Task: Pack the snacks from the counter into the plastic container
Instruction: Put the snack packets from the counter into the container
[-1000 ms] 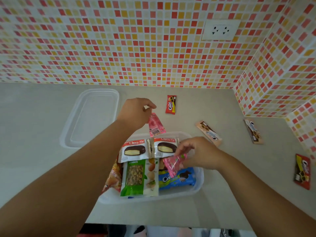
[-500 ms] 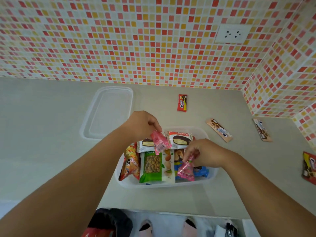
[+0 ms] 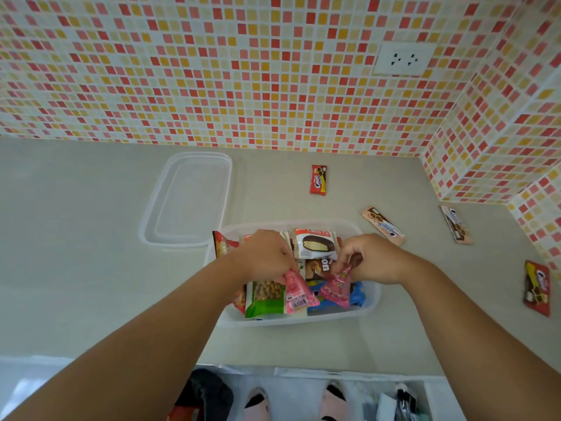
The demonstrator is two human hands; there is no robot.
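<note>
A clear plastic container (image 3: 368,308) sits on the counter, filled with several snacks: a Choco Pie pack (image 3: 315,243), a green nut bag (image 3: 264,299), a blue cookie pack (image 3: 356,294). My left hand (image 3: 264,253) pinches a pink snack packet (image 3: 297,294) over the container's middle. My right hand (image 3: 373,258) pinches a second pink packet (image 3: 337,288) just to its right. Both packets hang low, touching the snacks below. Still on the counter lie a red cookie pack (image 3: 318,179), two tan wafer bars (image 3: 383,225) (image 3: 457,224) and another red pack (image 3: 536,287).
The container's clear lid (image 3: 188,202) lies upside on the counter to the back left. Tiled walls close the back and right corner, with a socket (image 3: 402,58) high up. The counter's front edge runs just below the container; feet in slippers (image 3: 258,404) show under it.
Both hands moved the pink packets down into the container; my left hand came in from the far side toward the middle. The camera view shifted, showing more floor.
</note>
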